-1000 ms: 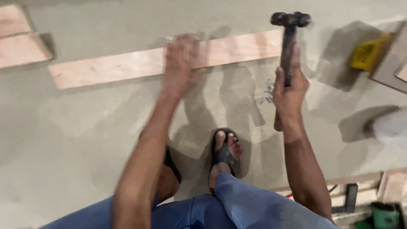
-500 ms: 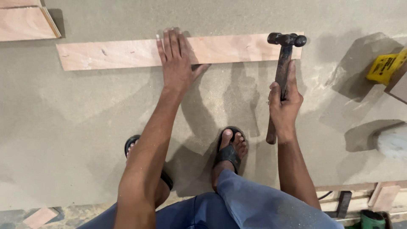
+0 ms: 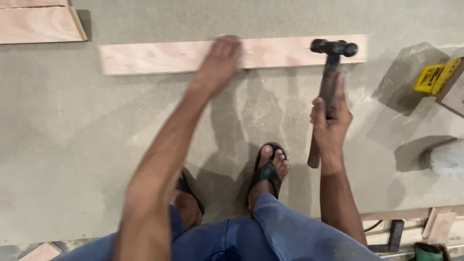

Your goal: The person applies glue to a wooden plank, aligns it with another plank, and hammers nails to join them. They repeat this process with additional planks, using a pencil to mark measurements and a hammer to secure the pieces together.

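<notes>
1. The board (image 3: 96,145) lies bare and open between the strip (image 3: 159,57) and the feet; hands could pass freely there.
2. The strip lies flat across the far side, a low obstacle; the left hand (image 3: 220,60) rests over its middle.
3. The hammer (image 3: 328,87), held upright in the right hand (image 3: 330,121), has its head over the strip's right end.
4. A second plank (image 3: 38,24) lies at the far left, a narrow gap apart from the strip.
5. A yellow box (image 3: 432,77) and a white object (image 3: 447,157) crowd the right edge.
6. The sandalled foot (image 3: 268,169) and knees close off the near side.
</notes>
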